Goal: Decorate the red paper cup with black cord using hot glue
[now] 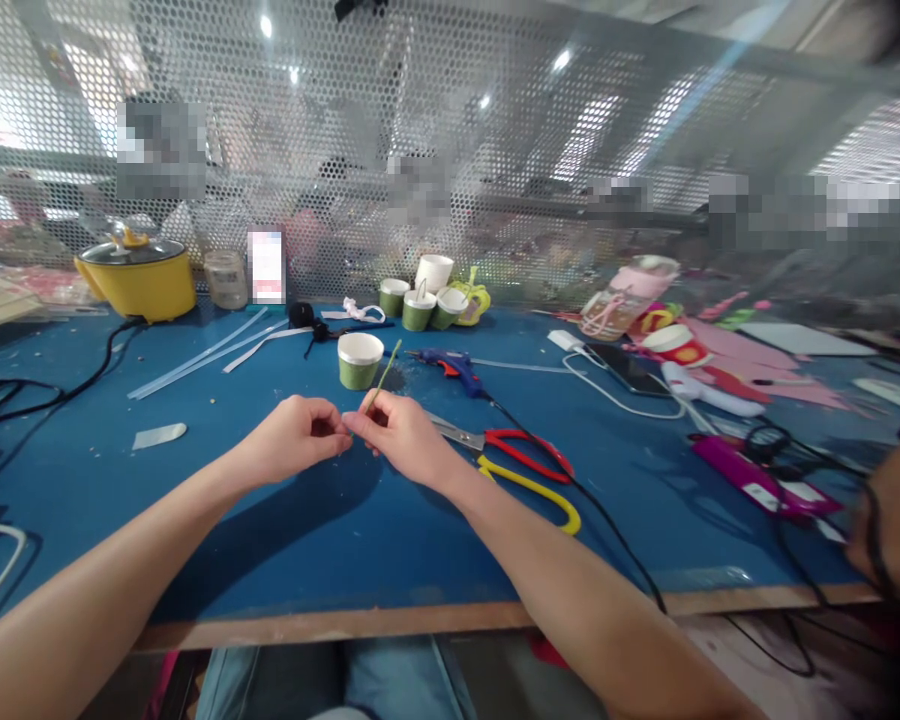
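1. A thin green stick is held above the blue table, near its middle, just in front of a lone green cup. The stick slants up and to the right from the fingertips; its upper end shows against the cup's side.
2. The right hand is pinched on the stick's lower end, thumb and forefinger closed around it.
3. The left hand is curled, its fingertips brought against those of the right hand at the stick's base. Whether the stick itself is gripped by it cannot be told; the contact point is hidden by the fingers.
4. Handling, as judged: the stick looks very light, slim and somewhat flexible, so little force should be needed. It may bend or slip if squeezed at the far tip. Hold is best taken low, close to the present pinch, where it is steadied by both sets of fingertips.
5. Scissors with red and yellow handles lie just beside the right wrist, blades pointing left.
6. A blue glue gun rests behind them, its cord trailing toward the table edge.
7. A cluster of green cups stands farther back; a yellow pot sits at the far left.
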Available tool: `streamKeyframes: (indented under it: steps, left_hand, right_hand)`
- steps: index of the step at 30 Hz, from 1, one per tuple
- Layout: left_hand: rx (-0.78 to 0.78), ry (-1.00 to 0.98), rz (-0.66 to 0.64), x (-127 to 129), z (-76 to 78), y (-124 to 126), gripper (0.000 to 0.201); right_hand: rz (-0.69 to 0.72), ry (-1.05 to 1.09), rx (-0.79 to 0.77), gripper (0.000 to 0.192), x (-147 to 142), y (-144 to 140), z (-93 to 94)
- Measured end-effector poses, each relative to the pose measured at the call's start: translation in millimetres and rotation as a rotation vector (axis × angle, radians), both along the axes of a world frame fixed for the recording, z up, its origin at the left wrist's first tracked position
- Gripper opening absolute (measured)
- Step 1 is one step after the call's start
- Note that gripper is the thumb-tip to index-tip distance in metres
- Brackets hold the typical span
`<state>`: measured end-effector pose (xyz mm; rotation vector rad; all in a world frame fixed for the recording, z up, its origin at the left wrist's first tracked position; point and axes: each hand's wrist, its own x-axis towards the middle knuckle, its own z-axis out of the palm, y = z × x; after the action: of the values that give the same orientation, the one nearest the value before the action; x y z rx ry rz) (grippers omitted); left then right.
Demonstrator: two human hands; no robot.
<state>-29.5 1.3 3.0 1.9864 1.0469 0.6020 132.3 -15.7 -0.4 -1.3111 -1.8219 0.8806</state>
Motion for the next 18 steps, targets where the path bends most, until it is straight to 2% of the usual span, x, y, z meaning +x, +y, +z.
streamKeyframes:
  steps: [5, 9, 18]
  left_hand:
    - [-0.102, -0.088, -0.053, -0.2, -1.1, 0.1, 0.019]
    - [-0.203, -0.159, -0.064, -0.4, 1.2, 0.5, 0.021]
    - [-0.169, -0.153, -0.05, -0.7, 4.2, -0.1, 0.017]
  right_hand:
    - [0.09, 0.176, -0.117, 0.025, -0.9, 0.4, -0.7]
    - [0.181, 0.286, -0.15, 0.024, 0.6, 2.3, -0.9]
    - [0.06, 0.158, -0.088, 0.023, 2.2, 3.2, -1.5]
